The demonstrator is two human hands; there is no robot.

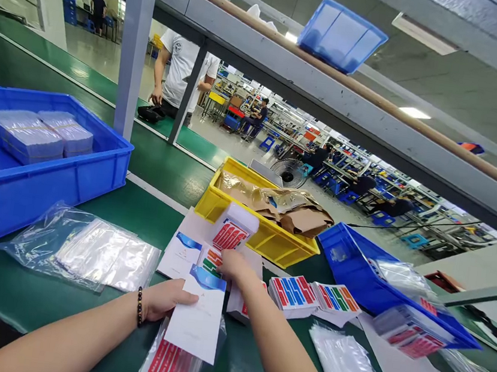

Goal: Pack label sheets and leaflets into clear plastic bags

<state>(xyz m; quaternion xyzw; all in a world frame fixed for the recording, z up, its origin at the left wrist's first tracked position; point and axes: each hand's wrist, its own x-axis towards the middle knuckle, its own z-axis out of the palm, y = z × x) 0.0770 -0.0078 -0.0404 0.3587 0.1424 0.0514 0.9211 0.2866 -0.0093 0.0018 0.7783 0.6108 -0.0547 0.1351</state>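
My left hand point(166, 301) grips a white leaflet point(195, 324) with a blue wave band along its top, thumb lying on its face. Below the leaflet, a clear plastic bag with red-striped cards point(167, 363) hangs partly covered. My right hand point(233, 267) reaches past the leaflet, its fingers closed at the edge of a card with orange and green stripes point(211, 260); the fingertips are partly hidden. Left of that card lies a pile of matching white leaflets point(179, 255). Just behind stands a clear-wrapped stack of red-striped cards point(233, 229).
Empty clear bags point(108, 253) lie at left, near a blue bin point(101, 168) with banded packs. A yellow crate point(263, 245) holds brown paper. Striped card stacks point(294, 294), more bags point(346, 367) and a tilted blue bin point(354, 283) are at right. One person point(183, 69) stands across the line.
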